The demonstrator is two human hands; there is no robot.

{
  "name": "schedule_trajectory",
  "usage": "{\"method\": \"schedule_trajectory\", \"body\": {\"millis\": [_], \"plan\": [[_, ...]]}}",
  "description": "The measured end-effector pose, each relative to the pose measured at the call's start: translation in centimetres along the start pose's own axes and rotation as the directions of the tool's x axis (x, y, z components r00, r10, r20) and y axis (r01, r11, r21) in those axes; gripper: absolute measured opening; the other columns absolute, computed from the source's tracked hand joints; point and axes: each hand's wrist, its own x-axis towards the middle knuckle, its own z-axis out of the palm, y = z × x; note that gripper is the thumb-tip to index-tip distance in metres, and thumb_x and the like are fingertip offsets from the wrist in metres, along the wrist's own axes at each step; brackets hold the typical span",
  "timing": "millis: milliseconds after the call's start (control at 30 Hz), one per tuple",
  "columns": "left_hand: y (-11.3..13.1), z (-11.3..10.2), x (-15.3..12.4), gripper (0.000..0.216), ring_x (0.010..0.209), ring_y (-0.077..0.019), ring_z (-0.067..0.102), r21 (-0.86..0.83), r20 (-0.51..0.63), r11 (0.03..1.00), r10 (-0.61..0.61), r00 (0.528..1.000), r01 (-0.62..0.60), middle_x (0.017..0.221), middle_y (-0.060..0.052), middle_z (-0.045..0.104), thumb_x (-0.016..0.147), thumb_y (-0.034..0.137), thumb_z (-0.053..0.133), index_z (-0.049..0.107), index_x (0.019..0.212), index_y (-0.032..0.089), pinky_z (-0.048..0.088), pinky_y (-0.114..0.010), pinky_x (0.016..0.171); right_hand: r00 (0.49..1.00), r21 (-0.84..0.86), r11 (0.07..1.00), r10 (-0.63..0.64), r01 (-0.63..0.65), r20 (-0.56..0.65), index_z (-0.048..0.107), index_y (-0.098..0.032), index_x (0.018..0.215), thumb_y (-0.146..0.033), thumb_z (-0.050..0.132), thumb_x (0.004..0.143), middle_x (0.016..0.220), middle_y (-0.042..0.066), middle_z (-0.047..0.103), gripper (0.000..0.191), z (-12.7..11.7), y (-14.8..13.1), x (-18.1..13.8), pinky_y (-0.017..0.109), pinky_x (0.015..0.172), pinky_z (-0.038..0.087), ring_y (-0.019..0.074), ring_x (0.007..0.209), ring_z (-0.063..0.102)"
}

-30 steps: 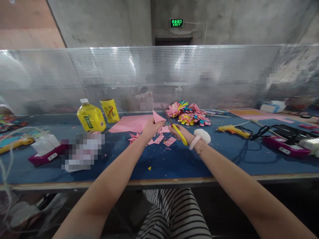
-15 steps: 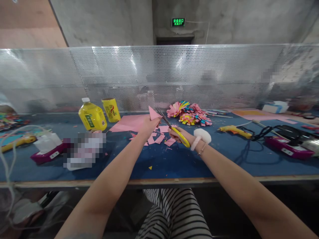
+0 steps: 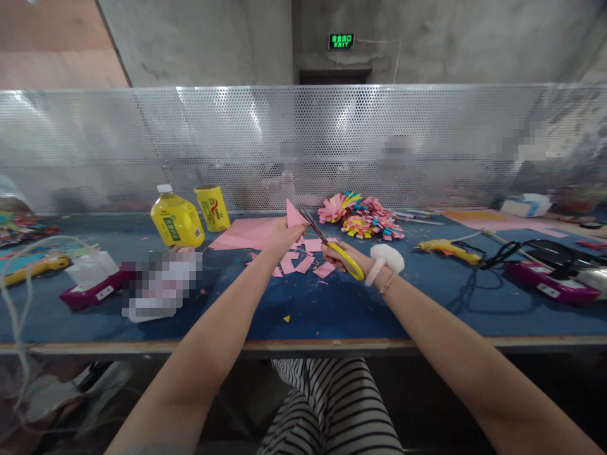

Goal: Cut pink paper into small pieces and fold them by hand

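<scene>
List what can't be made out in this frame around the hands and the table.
Head view only.
1. Left hand: fingertips on the pink paper are hidden by the hand's back.
2. Scissors in the right hand: whether the blades touch the paper is too small to tell.
3. Thing left of the scraps: covered by a pixelated patch.
4. Yellow bottle: label too small to read.

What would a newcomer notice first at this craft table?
At the middle of the blue table, the left hand holds up a pink paper triangle while the right hand holds yellow-handled scissors beside it, pink scraps below. Just behind lies a heap of bright paper flowers; a yellow bottle stands to the left.
</scene>
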Motion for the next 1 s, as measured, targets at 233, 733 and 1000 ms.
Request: {"method": "schedule_trajectory", "body": {"millis": [233,733,1000], "plan": [[0.0,-0.1,0.0,0.018,0.04,-0.0071,0.038,0.03,-0.009,1.0,0.002,1.0,-0.002,0.041,0.002,0.044,0.06,0.03,0.053,0.053,0.051,0.014,0.029,-0.021,0.043,1.0,0.001,1.0,0.028,-0.028,-0.008,0.037,-0.018,0.064,-0.049,0.054,0.068,0.049,-0.007,0.036,0.036,0.3,-0.6,-0.4,0.018,0.034,0.022,0.0026,0.036,0.029],[0.3,-0.3,0.1,0.015,0.038,-0.0058,0.035,0.053,0.028,0.998,-0.022,0.999,0.021,0.04,0.003,0.042,0.057,0.026,0.055,0.051,0.049,0.014,0.026,-0.021,0.04,0.998,-0.016,0.998,0.064,-0.064,-0.006,0.037,-0.018,0.062,-0.05,0.056,0.067,0.048,-0.007,0.036,0.037,0.1,-0.6,-0.4,0.018,0.034,0.023,0.0026,0.036,0.029],[0.6,-0.6,-0.2,0.017,0.035,-0.0068,0.034,0.186,0.015,0.982,-0.03,0.999,0.027,0.035,0.002,0.04,0.057,0.027,0.053,0.053,0.046,0.014,0.025,-0.021,0.038,0.997,-0.026,0.997,0.074,-0.074,0.008,0.038,-0.018,0.061,-0.049,0.055,0.068,0.051,-0.005,0.038,0.037,0.1,-1.4,-1.0,0.018,0.034,0.024,0.0029,0.037,0.03]]}}
